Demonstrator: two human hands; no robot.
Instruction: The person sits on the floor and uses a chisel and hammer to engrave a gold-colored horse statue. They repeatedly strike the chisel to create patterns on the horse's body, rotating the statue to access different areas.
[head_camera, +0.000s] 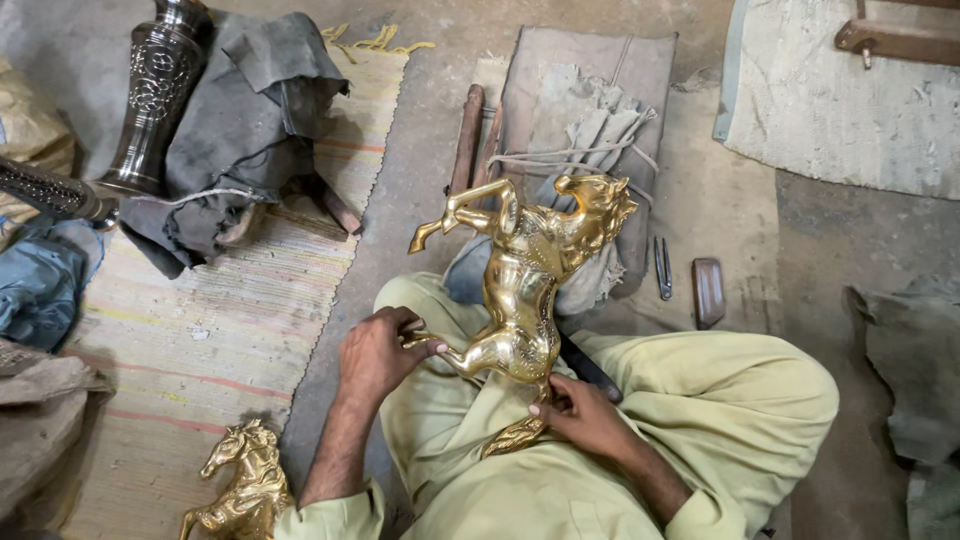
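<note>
The person sits cross-legged, both knees spread wide, in pale yellow-green trousers with matching sleeves rolled up to the elbows. The bare left forearm rises from the lower frame edge toward the lap; the left hand (378, 352) is bent at the wrist, fingers curled closed, thumb pointing right. The bare right forearm enters from the lower right, angled up and left. The right hand (580, 412) lies lower on the lap, palm partly upward, fingers curled in a grip, thumb forward.
</note>
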